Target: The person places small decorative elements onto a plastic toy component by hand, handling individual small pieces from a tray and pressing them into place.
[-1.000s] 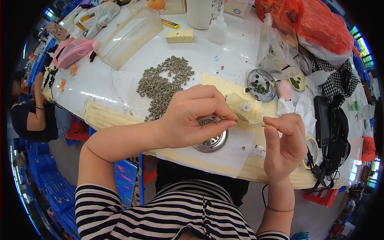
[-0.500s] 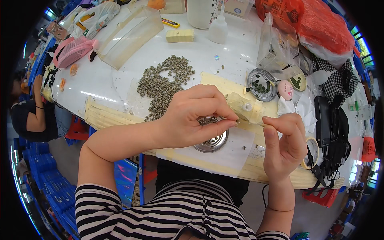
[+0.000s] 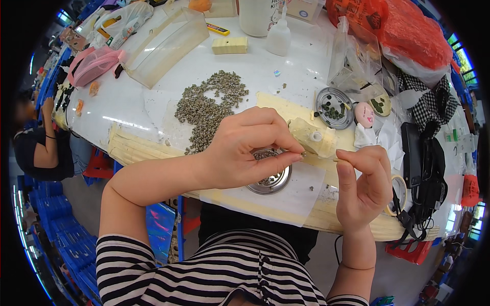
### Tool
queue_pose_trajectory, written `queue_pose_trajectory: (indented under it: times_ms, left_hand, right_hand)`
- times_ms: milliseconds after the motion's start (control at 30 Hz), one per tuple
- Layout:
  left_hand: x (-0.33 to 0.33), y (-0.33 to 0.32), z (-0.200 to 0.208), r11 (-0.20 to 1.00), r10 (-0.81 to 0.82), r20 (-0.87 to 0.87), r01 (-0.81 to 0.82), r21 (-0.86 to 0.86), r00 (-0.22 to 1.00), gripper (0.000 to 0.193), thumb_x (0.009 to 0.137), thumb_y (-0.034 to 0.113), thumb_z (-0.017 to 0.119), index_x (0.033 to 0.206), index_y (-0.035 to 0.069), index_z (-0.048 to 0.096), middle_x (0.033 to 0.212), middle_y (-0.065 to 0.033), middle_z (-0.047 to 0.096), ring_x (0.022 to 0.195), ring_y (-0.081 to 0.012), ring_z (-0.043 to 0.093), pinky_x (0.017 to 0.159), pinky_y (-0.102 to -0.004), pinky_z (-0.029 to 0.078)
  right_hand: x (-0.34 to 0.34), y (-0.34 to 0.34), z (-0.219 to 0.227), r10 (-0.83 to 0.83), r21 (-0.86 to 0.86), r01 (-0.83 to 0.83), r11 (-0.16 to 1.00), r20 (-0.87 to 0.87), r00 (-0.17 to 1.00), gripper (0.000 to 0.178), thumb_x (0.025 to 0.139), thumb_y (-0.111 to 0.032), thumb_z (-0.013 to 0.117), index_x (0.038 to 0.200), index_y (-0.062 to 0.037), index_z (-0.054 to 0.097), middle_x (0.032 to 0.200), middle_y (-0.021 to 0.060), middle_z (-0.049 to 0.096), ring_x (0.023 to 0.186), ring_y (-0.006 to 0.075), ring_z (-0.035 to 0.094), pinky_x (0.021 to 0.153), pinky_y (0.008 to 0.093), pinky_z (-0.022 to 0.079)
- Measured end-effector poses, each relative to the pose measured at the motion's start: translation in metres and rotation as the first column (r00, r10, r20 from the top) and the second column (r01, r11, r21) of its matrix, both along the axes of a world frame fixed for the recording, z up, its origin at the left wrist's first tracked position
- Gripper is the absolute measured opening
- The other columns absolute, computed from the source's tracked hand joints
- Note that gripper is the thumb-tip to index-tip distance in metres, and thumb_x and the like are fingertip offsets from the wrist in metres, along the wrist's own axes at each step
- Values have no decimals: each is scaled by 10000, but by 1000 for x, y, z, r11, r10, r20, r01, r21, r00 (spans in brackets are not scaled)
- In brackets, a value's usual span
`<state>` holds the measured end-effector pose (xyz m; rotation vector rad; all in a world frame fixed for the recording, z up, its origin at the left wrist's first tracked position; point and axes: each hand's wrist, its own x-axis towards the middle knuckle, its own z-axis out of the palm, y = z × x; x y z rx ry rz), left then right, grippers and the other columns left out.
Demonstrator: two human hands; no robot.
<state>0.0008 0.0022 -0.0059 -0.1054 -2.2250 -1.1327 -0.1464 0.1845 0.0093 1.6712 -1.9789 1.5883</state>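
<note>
My left hand (image 3: 250,145) is closed in a pinch, with a tiny metallic part (image 3: 304,153) showing between thumb and forefinger. To its right, my right hand (image 3: 365,178) pinches a thin stick (image 3: 331,158) whose tip points toward that part. Whether the two touch is too small to tell. Partly hidden beneath the left hand is a round steel dish (image 3: 269,192) containing small metallic parts. Just beyond the fingertips stands a tape-covered block (image 3: 311,137) with a white ring on it. A large pile of small metallic parts (image 3: 201,109) lies beyond my left hand.
A round dish (image 3: 352,116) with dark green bits sits at the right, beside a pink egg-shaped item (image 3: 364,114). Farther back are a squeeze bottle (image 3: 278,40), a yellow block (image 3: 229,46) and red bags (image 3: 416,41). A tape roll (image 3: 403,196) lies near my right hand. Another person (image 3: 43,148) sits far left.
Both hands hold nearly the same pose and place. Only a very slight shift of my right hand shows.
</note>
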Motion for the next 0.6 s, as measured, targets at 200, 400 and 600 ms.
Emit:
queue_pose_trajectory:
  times_ms: [200,400,600]
  left_hand:
    - [0,0,-1,1000,2,-13,-2,-9,1000,174,764,5,801,926,42,750,838,-61,673,734,-151,636,609,-255,489]
    - [0,0,0,1000,6,-6,-6,-8,1000,179,759,2,803,926,39,749,833,-62,671,731,-150,635,610,-253,487]
    - [0,1,1,1000,9,-17,-9,-10,1000,186,757,-4,801,932,38,751,832,-60,668,731,-146,631,611,-251,484]
  right_hand:
    - [1,0,1,-5,4,5,1000,12,1000,155,781,-14,781,929,-12,732,778,61,594,675,150,530,590,249,414]
    - [-1,0,-2,-24,-34,28,999,110,994,134,796,-11,774,921,-8,726,786,60,597,694,145,535,618,249,421]
    - [-6,-6,-6,-205,35,212,977,-154,967,162,778,-2,783,927,-28,725,791,53,588,702,169,539,619,267,414]
